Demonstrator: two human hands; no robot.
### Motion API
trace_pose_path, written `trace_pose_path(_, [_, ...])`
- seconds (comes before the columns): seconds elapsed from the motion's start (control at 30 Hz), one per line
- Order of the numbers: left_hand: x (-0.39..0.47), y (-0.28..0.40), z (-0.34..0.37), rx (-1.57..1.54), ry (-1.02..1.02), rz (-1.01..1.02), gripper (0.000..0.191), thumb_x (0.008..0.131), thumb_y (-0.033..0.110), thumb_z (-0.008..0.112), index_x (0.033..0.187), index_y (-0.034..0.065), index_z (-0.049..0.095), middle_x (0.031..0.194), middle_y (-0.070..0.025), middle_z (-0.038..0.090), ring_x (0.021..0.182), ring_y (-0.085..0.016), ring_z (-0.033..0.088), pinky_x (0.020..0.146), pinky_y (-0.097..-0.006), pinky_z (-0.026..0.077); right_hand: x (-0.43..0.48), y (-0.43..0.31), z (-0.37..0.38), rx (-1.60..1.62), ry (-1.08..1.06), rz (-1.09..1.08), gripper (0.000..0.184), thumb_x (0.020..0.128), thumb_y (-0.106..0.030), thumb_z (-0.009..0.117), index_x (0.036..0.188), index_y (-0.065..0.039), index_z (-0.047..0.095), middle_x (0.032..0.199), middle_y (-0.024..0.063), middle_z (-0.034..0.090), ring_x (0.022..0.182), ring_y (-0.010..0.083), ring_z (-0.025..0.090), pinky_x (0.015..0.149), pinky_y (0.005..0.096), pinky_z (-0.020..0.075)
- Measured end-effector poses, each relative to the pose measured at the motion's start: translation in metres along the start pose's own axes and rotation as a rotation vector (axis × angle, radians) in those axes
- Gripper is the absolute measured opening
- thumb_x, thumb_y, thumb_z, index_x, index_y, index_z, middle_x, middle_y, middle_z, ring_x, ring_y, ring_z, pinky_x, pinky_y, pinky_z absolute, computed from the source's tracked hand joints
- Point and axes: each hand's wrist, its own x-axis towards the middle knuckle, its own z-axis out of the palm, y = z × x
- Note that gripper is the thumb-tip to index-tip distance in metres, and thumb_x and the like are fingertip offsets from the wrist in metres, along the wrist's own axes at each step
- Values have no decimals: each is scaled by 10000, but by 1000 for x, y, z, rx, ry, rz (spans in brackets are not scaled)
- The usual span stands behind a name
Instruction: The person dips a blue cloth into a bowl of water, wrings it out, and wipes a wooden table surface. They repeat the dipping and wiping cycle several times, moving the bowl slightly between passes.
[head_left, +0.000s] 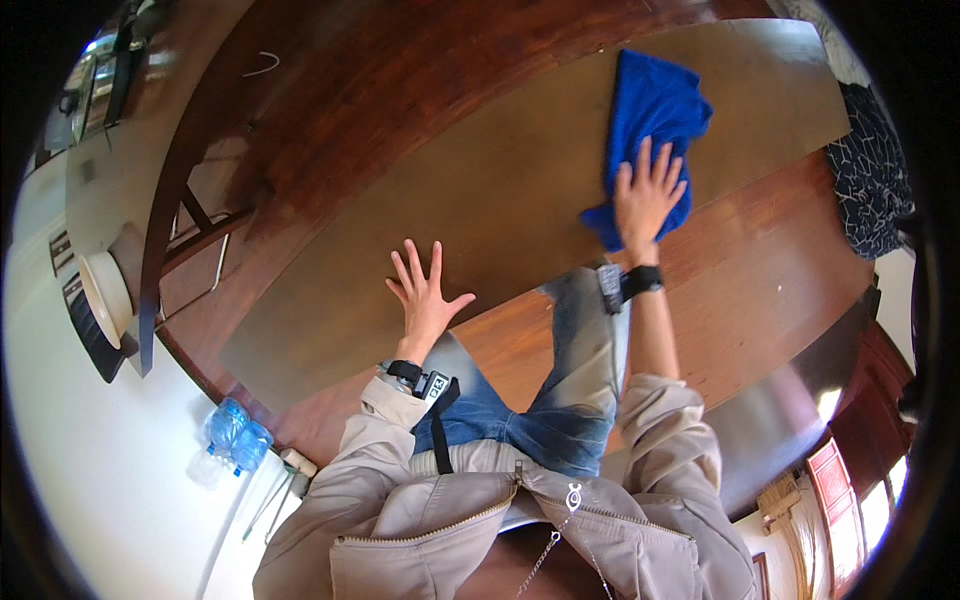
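A long brown wooden board (480, 180) lies across a red-brown wooden surface before me. On its right part is a crumpled blue cloth (656, 97). My right hand (649, 195) rests on the lower part of this cloth, palm down with the fingers slightly apart, pressing rather than gripping it. My left hand (424, 296) lies with spread fingers on the board near its close edge, left of my knees, and holds nothing. Both wrists wear black straps with small devices.
A dark patterned fabric (866, 172) lies beyond the board's right end. At the left are a cream basin (106, 298) and a metal-framed stand (202, 225). Blue plastic bottles (238, 435) stand at the lower left. A straw broom (806, 540) is at the lower right.
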Motion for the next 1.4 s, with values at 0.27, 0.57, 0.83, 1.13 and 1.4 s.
trace_pose_path(0.27, [12, 29, 7, 22, -76, -150, 1225, 675, 485, 836, 1565, 174, 53, 1556, -306, -162, 1420, -543, -135, 1016, -774, 178, -41, -82, -31, 494, -371, -624, 605, 798, -328, 657, 1383, -294, 504, 1501, 27, 412, 1396, 281, 343, 1128, 548, 240])
trace_pose_path(0.57, [14, 33, -47, -122, -218, -192, 944, 814, 342, 739, 1552, 247, 158, 1620, -123, 55, 1465, -410, 111, 1090, -696, 195, 65, 70, -17, 184, -175, -268, 539, 877, -230, 596, 1404, -282, 495, 1499, 28, 422, 1387, 282, 359, 1123, 529, 257])
trace_pose_path(0.83, [25, 78, -159, -331, -87, -18, 660, 903, 281, 654, 1458, 78, 360, 1577, -156, 229, 1438, -364, 233, 1155, -426, 259, 61, 102, -40, 140, -448, -104, 563, 934, -358, 538, 1470, -286, 384, 1574, 79, 285, 1421, 310, 300, 1097, 638, 251])
trace_pose_path(1.13, [45, 74, -312, -539, -93, 145, 126, 886, 127, 639, 895, 2, 635, 1078, -83, 694, 999, -164, 623, 897, -304, 473, -40, 160, -185, 268, -739, -80, 599, 846, -203, 645, 1412, -205, 450, 1507, 83, 390, 1318, 305, 436, 1082, 488, 365])
trace_pose_path(1.4, [91, 47, -486, -619, -218, 194, 287, 979, 319, 551, 1080, 74, 661, 1125, -36, 680, 1049, -126, 619, 916, -274, 465, -32, 282, -348, 228, -865, 119, 341, 908, -216, 583, 1216, -77, 624, 1108, 197, 671, 1051, 345, 637, 909, 419, 502])
